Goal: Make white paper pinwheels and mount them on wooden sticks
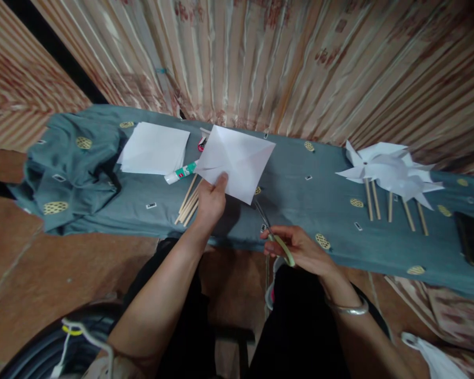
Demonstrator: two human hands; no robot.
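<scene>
My left hand (214,200) pinches a square sheet of white paper (237,158) by its near edge, thumb on top. Diagonal creases cross the sheet, and a short slit shows near its left corner. In my right hand (295,246) are scissors (281,247) with pale green handles, their blades pointing up toward the sheet's near right corner, just apart from it. Below and left of the sheet lie several wooden sticks (189,205), partly hidden by my left hand. A glue stick (181,172) with a green label lies beside them, its far end at the sheet's edge.
A stack of white paper (155,147) lies on the left of the cloth-covered table (300,200). Several finished paper pinwheels (394,168) on sticks are at the right, near a dark phone (473,239). Bunched cloth (74,168) covers the left end. A pleated curtain (240,63) hangs behind.
</scene>
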